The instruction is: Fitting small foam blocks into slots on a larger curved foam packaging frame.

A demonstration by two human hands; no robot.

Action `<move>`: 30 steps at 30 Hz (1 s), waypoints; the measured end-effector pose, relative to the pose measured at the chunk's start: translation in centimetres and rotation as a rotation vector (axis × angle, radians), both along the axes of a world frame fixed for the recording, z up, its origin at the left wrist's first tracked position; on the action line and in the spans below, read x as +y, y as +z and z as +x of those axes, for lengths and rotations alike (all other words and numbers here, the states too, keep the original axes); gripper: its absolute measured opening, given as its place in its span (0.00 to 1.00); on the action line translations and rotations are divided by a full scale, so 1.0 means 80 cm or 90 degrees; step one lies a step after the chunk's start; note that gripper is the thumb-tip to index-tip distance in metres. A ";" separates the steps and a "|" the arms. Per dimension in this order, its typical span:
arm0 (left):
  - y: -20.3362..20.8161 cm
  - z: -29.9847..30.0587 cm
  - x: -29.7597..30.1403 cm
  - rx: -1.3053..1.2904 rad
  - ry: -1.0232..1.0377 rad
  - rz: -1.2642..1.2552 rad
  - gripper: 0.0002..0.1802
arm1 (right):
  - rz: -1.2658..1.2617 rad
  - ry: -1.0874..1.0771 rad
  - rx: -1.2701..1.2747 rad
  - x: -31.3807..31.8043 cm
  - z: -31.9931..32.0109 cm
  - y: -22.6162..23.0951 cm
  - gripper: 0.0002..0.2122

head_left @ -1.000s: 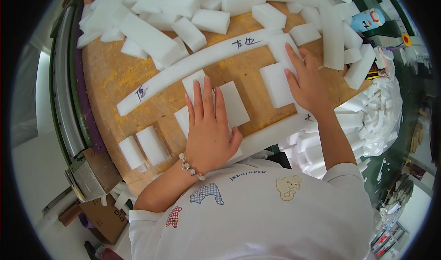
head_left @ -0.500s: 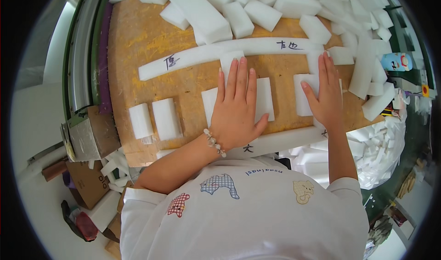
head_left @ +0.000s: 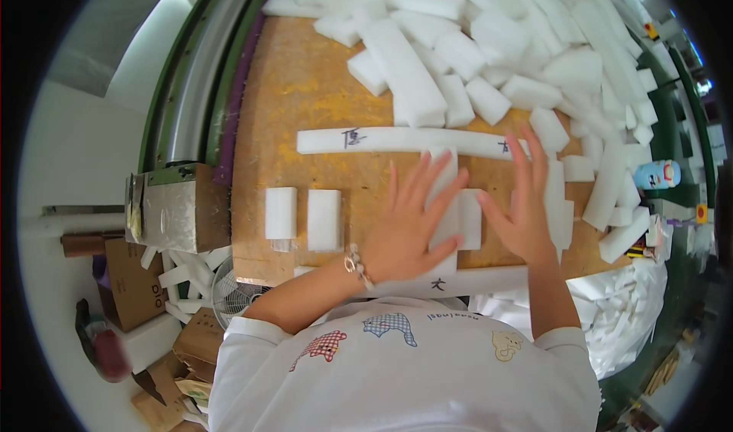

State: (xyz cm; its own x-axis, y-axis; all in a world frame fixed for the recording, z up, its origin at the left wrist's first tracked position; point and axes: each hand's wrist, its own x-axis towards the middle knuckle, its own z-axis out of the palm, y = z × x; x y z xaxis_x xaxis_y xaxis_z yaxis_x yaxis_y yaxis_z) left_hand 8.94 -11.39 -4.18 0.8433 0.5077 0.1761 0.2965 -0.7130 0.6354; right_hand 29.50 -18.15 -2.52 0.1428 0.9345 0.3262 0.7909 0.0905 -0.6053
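My left hand (head_left: 408,222) is open with fingers spread, over a white foam crosspiece (head_left: 444,237) and partly hiding it. Also open, my right hand (head_left: 527,214) is just left of a second foam crosspiece (head_left: 556,176). I cannot tell whether either palm presses on the foam. Both crosspieces run between a long far foam strip (head_left: 427,139) with dark handwritten marks and a near strip (head_left: 489,280) along the table edge by my shirt. A foam block (head_left: 471,220) shows beside the left crosspiece, between my hands.
Two foam blocks (head_left: 281,213) (head_left: 324,220) stand left on the wooden table (head_left: 275,80). Loose foam pieces (head_left: 527,35) pile up at the back and right. A metal roller (head_left: 206,73) lines the left side. A light blue container (head_left: 657,174) sits far right.
My fingers have spread from lying flat and close together. My right hand has shifted left off the right crosspiece, and my left hand a little left. The whole view has shifted.
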 end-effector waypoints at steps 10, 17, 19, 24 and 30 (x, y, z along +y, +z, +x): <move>-0.052 0.028 0.361 -0.321 0.378 0.161 0.30 | -0.027 0.080 -0.147 0.128 -0.112 0.027 0.25; -0.004 0.059 0.453 -0.276 0.554 0.156 0.26 | -0.003 0.050 -0.018 0.076 -0.095 0.020 0.18; 0.009 0.083 0.448 -0.327 0.478 0.426 0.24 | 0.006 0.015 0.029 0.069 -0.080 0.015 0.16; 0.011 0.146 0.423 -0.114 0.066 0.413 0.16 | 0.039 -0.001 0.038 0.065 -0.079 0.010 0.14; 0.005 0.228 0.370 0.109 0.177 0.465 0.16 | 0.044 0.001 0.088 0.050 -0.099 0.004 0.12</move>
State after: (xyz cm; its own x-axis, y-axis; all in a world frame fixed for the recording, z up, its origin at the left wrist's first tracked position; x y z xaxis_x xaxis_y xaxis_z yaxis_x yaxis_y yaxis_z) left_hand 27.17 18.21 -3.77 0.7488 0.5087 0.4249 0.5751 -0.8173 -0.0348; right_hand 21.55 -14.16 -2.23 0.1893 0.9110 0.3664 0.6998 0.1365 -0.7011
